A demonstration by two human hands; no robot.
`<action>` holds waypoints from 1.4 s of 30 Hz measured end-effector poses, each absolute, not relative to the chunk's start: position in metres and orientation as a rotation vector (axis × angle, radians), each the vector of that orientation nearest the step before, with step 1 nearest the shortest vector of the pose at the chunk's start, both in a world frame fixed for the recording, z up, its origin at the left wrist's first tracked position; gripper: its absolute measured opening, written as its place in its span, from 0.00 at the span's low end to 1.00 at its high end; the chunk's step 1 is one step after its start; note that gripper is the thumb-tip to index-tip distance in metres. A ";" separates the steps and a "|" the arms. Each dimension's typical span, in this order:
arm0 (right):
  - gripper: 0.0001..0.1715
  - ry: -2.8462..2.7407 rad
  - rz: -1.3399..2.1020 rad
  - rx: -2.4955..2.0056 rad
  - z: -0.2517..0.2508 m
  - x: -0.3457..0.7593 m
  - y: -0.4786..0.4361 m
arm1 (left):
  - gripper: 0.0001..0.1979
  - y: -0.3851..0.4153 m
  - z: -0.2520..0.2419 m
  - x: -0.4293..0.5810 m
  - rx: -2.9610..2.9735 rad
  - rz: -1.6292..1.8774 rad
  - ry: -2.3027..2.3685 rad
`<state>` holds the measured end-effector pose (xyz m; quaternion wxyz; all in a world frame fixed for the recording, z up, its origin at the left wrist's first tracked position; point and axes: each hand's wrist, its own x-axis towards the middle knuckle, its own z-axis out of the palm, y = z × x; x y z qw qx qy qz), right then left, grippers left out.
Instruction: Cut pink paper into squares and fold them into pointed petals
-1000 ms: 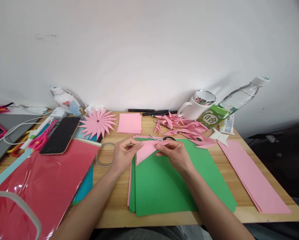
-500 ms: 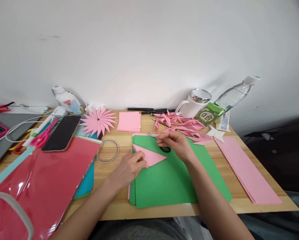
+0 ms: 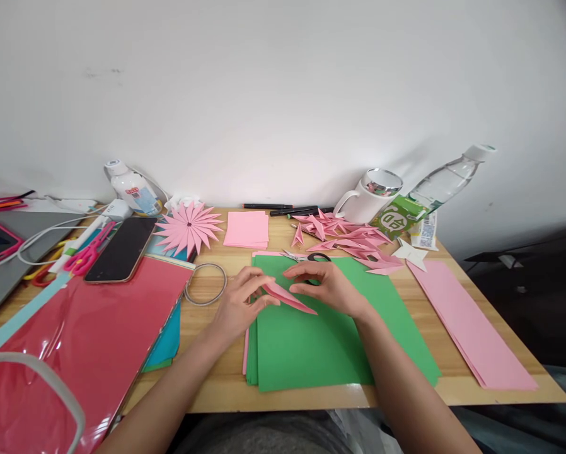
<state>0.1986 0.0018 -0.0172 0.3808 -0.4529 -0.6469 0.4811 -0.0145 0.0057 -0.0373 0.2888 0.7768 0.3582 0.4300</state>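
Note:
A folded piece of pink paper [image 3: 290,298] is pinched at its left end by the thumb and fingers of my left hand [image 3: 240,299]. It is raised a little above the stack of green paper [image 3: 311,353], its narrow tip pointing right. Curved over the same stack, my right hand [image 3: 333,289] has its thumb and fingers apart and nothing in them, close to the pink paper. Small scissors [image 3: 296,256] with black handles lie just behind my right hand, which partly covers them.
Folded pink pieces [image 3: 353,239] are heaped behind the green stack. A pink paper star wheel [image 3: 189,224], pink squares [image 3: 247,229] and a tape roll [image 3: 206,284] lie left. A mug [image 3: 363,198] and a bottle [image 3: 446,180] stand at the wall; pink strips [image 3: 472,328] lie right.
My left hand has lifted the pink paper off the green stack and turned it, so it shows narrower. My right hand has come away from the scissors, its fingers now spread near the paper.

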 end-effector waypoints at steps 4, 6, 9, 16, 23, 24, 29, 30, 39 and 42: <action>0.18 -1.614 1.282 -1.141 -0.020 0.198 0.002 | 0.14 0.007 -0.036 -0.014 1.856 1.141 1.059; 0.20 -1.617 1.307 -1.146 -0.020 0.198 0.002 | 0.15 0.008 -0.037 -0.013 1.766 1.116 1.088; 0.25 -1.589 1.359 -1.164 -0.021 0.197 0.001 | 0.20 0.008 -0.039 -0.010 1.584 1.094 1.127; 0.15 -1.384 1.245 -1.255 -0.021 0.193 0.004 | 0.41 0.017 -0.023 -0.008 1.048 1.007 1.232; 0.23 -0.957 1.374 -1.204 -0.028 0.187 0.007 | 0.22 0.031 -0.009 -0.007 0.957 0.737 0.904; 0.25 -0.893 1.402 -1.200 -0.030 0.187 0.007 | 0.20 0.032 -0.010 -0.007 0.957 0.757 0.908; 0.31 -0.800 1.398 -1.251 -0.034 0.190 0.011 | 0.20 0.036 -0.015 -0.013 0.919 0.884 0.925; 0.31 -0.838 1.321 -1.282 -0.034 0.192 0.011 | 0.20 0.037 -0.016 -0.015 0.917 0.904 0.933; 0.25 -1.206 1.392 -1.154 -0.025 0.188 0.006 | 0.21 0.036 -0.014 -0.015 0.975 0.921 0.940; 0.19 -1.218 1.480 -1.162 -0.027 0.183 0.005 | 0.26 0.034 -0.011 -0.017 0.991 0.820 0.897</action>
